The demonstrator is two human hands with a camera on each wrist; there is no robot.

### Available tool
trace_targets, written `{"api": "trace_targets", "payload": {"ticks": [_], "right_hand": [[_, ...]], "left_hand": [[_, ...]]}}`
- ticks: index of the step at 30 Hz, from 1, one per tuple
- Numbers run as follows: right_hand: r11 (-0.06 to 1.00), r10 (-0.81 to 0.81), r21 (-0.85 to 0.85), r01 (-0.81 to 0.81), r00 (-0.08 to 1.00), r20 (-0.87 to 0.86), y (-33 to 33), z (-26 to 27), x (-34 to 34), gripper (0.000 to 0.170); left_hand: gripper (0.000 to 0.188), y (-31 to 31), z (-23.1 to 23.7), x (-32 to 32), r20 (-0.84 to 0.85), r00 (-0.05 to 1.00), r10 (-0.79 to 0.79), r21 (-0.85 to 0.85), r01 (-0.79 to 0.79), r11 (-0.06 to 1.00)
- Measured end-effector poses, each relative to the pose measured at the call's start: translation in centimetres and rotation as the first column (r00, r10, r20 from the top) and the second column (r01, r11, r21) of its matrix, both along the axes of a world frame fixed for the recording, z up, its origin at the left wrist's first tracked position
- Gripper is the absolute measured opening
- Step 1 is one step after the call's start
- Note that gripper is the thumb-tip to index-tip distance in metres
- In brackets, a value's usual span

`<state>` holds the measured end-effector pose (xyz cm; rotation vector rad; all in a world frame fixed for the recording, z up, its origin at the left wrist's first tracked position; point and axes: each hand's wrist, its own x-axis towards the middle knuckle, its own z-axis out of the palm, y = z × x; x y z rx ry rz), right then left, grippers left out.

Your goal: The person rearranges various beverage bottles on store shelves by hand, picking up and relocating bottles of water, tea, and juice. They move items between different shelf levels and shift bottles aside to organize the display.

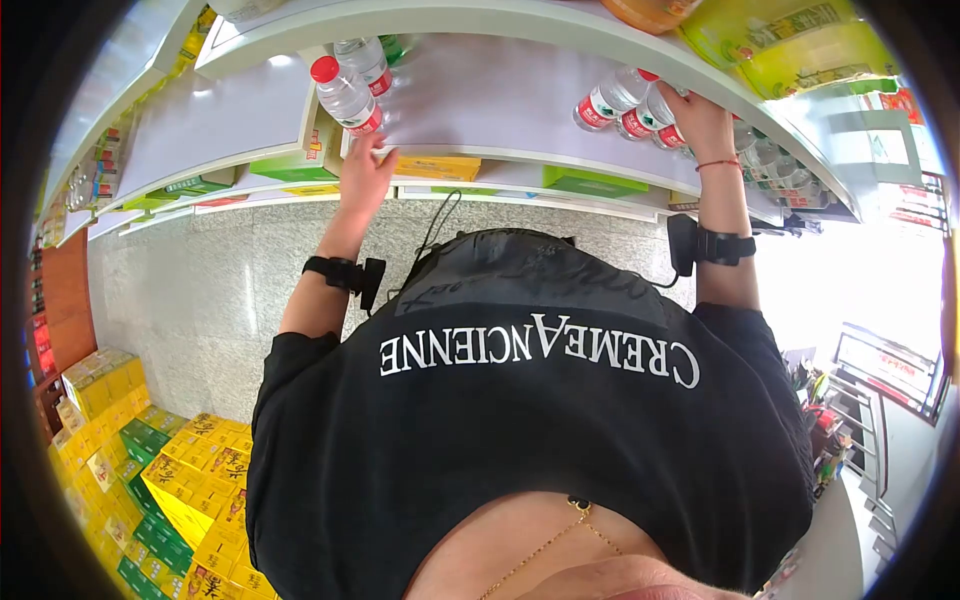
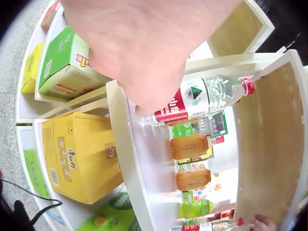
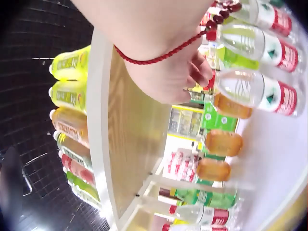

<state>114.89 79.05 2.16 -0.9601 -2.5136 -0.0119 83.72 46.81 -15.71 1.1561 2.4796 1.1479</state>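
A clear water bottle (image 1: 345, 95) with a red cap and a red-and-white label stands near the shelf's front edge. My left hand (image 1: 368, 180) is at its base, fingertips right at the lower label, thumb spread apart. In the left wrist view the hand (image 2: 139, 62) hides part of the bottle's bottom end (image 2: 192, 98). At the other side, my right hand (image 1: 705, 130) reaches in over a row of similar bottles (image 1: 635, 122). Its loosely bent fingers (image 3: 199, 72) are beside the red cap of the nearest bottle (image 3: 260, 91), with nothing held between them.
An upper shelf board (image 3: 103, 120) hangs over the bottles and carries more drinks (image 3: 70, 94). Orange bottles (image 3: 224, 143) stand farther back. Below are a yellow carton (image 2: 79, 156) and a green box (image 2: 62, 60). Yellow and green boxes (image 1: 190, 470) are stacked behind me.
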Motion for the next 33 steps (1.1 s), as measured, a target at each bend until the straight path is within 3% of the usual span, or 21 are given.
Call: {"api": "trace_targets", "payload": {"ticks": [1, 2, 5, 7, 11, 13, 14, 16, 17, 18, 23, 26, 31, 33], "right_hand": [[0.990, 0.094, 0.105, -0.091, 0.995, -0.026, 0.6, -0.5, 0.2, 0.040], [0.990, 0.096, 0.106, -0.093, 0.995, -0.027, 0.5, -0.4, 0.0, 0.040], [0.996, 0.092, 0.024, -0.091, 0.995, -0.033, 0.6, 0.0, -0.4, 0.040], [0.994, 0.093, 0.073, -0.082, 0.981, -0.169, 1.7, 0.2, 0.4, 0.039], [0.976, 0.089, 0.209, -0.067, 0.991, -0.095, 4.1, 0.5, 4.1, 0.037], [0.999, 0.048, 0.005, -0.049, 0.954, -0.296, 4.5, 0.1, 5.8, 0.034], [0.999, 0.053, 0.010, -0.053, 0.954, -0.294, 4.5, -0.2, 6.3, 0.034], [0.965, -0.077, -0.262, 0.010, 0.966, -0.249, 4.0, -0.5, 7.3, 0.036], [0.964, -0.168, -0.218, 0.150, 0.983, -0.067, 2.8, 0.1, 7.5, 0.040], [0.966, -0.162, -0.215, 0.145, 0.984, -0.067, 3.2, -0.9, 7.7, 0.040], [0.882, -0.135, -0.471, 0.016, 0.966, -0.220, 2.7, -5.3, 8.1, 0.063], [0.866, -0.071, -0.498, -0.032, 0.980, -0.188, 2.7, -6.6, 7.8, 0.073], [0.859, -0.068, -0.511, -0.023, 0.985, -0.159, 4.5, -9.4, 7.3, 0.067], [0.810, -0.058, -0.559, -0.177, 0.924, -0.377, 4.7, -10.2, 7.0, 0.063]], "left_hand": [[0.036, 1.0, 0.9, 1.2, 0.038, 0.996, -0.087, 0.044, 0.085, 0.995], [0.036, 2.2, 1.8, 2.3, 0.037, 0.996, -0.085, 0.044, 0.083, 0.996], [0.043, 6.4, 4.6, 5.5, -0.025, 0.962, -0.273, 0.122, 0.274, 0.954], [0.051, 9.5, 5.0, 7.2, -0.057, 0.938, -0.342, 0.147, 0.346, 0.927], [0.067, 15.3, 5.2, 10.6, -0.161, 0.886, -0.435, 0.092, 0.453, 0.887], [0.073, 17.7, 5.6, 12.6, -0.136, 0.879, -0.457, 0.083, 0.469, 0.879], [0.079, 18.9, 5.9, 13.5, -0.113, 0.872, -0.477, 0.073, 0.486, 0.871], [0.082, 21.1, 5.6, 15.2, -0.114, 0.880, -0.461, 0.103, 0.472, 0.876], [0.085, 22.0, 5.5, 16.0, -0.112, 0.887, -0.448, 0.126, 0.460, 0.879], [0.085, 22.7, 5.4, 16.7, -0.113, 0.890, -0.443, 0.130, 0.455, 0.881], [0.078, 25.3, 4.9, 18.6, -0.018, 0.940, -0.341, 0.094, 0.342, 0.935], [0.074, 25.7, 5.0, 18.9, 0.056, 0.956, -0.288, 0.108, 0.281, 0.954], [0.072, 23.6, 4.9, 17.0, 0.095, 0.966, -0.239, 0.169, 0.221, 0.961], [0.071, 21.5, 4.9, 15.4, 0.089, 0.976, -0.198, 0.187, 0.179, 0.966]]}}
